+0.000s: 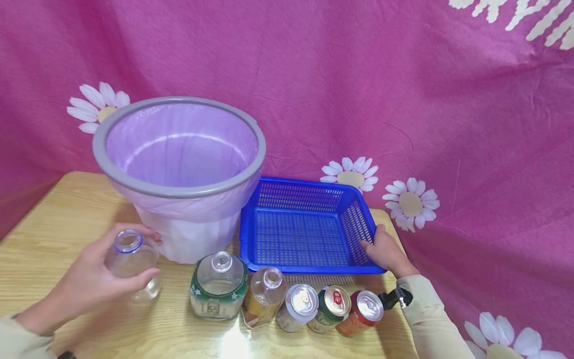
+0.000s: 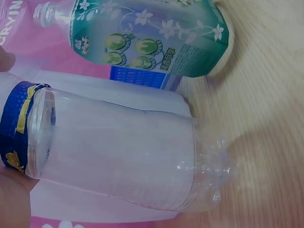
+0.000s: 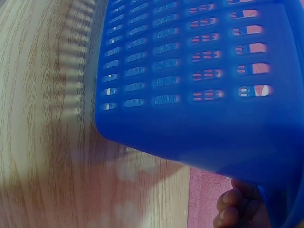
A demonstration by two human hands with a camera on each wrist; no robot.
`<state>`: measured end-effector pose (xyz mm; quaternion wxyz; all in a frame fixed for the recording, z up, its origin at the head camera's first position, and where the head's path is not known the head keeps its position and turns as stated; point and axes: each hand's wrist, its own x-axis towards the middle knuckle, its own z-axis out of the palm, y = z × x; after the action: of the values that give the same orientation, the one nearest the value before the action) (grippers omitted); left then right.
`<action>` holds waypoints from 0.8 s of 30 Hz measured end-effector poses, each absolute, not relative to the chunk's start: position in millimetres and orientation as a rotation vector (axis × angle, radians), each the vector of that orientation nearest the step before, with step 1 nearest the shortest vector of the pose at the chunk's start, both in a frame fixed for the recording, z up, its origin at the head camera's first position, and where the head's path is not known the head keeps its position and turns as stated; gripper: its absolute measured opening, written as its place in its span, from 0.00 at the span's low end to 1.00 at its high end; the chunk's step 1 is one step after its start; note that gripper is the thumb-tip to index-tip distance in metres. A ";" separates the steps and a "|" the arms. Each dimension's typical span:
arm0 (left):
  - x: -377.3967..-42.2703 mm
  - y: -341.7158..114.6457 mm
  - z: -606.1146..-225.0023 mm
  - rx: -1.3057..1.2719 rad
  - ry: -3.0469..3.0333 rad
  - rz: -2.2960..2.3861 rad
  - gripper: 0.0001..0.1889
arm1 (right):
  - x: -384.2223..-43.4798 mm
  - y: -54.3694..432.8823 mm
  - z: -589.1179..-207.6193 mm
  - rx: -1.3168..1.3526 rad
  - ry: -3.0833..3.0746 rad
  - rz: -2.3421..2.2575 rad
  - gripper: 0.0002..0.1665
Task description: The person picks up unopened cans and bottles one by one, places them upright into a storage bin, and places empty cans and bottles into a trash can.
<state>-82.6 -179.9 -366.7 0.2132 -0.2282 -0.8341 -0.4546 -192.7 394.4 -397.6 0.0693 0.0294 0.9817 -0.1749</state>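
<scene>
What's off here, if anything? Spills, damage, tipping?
Nothing stands out. The green-labelled bottle, yellow-labelled bottle, pale can, green can and red can stand upright in a row; no spill shows on the table. The clear bottle in the left hand is uncapped, but so are the other two.

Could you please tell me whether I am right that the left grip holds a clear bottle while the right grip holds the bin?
Not quite: the right grip holds the blue basket, not the bin, as the head view shows. The left grip does hold a clear bottle.
</scene>
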 end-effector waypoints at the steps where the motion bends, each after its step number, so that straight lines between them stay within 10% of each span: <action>1: -82.4 -181.3 -365.8 -0.635 -2.313 -1.256 0.38 | -192.5 394.1 -397.5 0.089 2.958 -0.529 0.34; 24: -79.6 -208.9 -354.8 -0.627 -2.247 -1.167 0.41 | -191.2 391.1 -395.0 0.064 3.006 -0.530 0.30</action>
<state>-79.6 -208.9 -354.8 0.2636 -0.2317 -0.8310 -0.4315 -191.2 391.1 -395.0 0.0442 0.0210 0.9836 -0.1733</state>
